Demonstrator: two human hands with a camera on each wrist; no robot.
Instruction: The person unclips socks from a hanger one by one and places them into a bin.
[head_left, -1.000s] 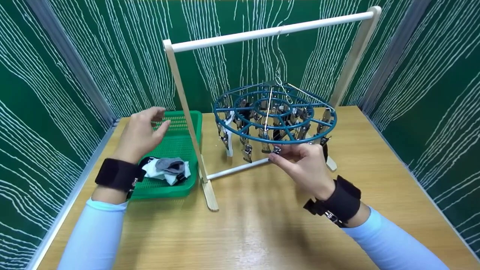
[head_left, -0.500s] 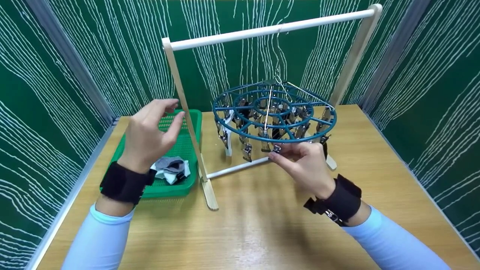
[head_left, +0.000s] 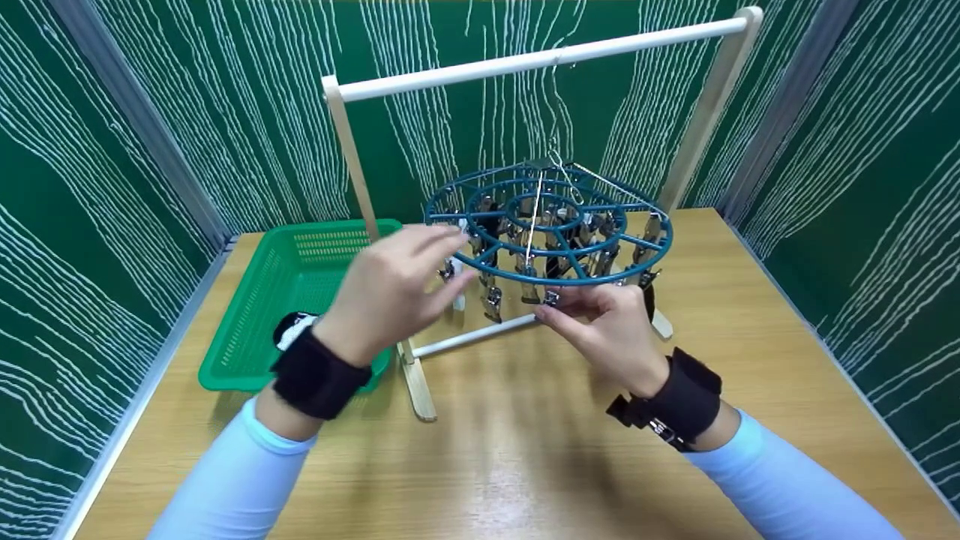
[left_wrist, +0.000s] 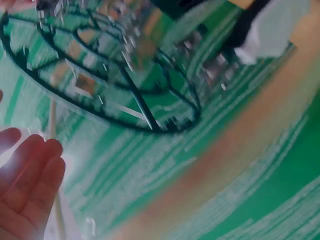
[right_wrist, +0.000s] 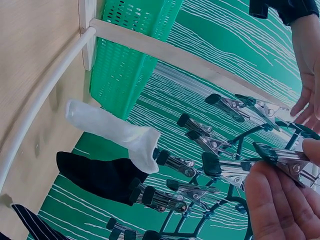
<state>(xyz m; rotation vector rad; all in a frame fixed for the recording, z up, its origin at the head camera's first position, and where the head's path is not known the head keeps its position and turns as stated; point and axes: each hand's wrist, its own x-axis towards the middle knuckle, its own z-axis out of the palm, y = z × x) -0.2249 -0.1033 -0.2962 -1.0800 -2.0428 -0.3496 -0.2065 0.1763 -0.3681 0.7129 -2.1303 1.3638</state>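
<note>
A round blue-green clip hanger with metal clothespin clips hangs from a wooden rack. My right hand pinches one metal clip at its front rim, between thumb and fingers. Nothing is in my left hand, which is by the left side of the hanger with its fingers loosely bent; whether it touches the rim cannot be told. In the right wrist view a white sock and a black sock hang from clips. A striped dark sock shows at the lower left.
Over the hanger runs the rack's white bar, with a wooden leg in front of the basket. The green basket stands at the left, its black-and-white clothing partly behind my left arm. Green walls enclose the table.
My left hand has moved right from above the basket, past the rack's leg, to the hanger's left side. My right hand has kept its pinch on the clip in the same place.
</note>
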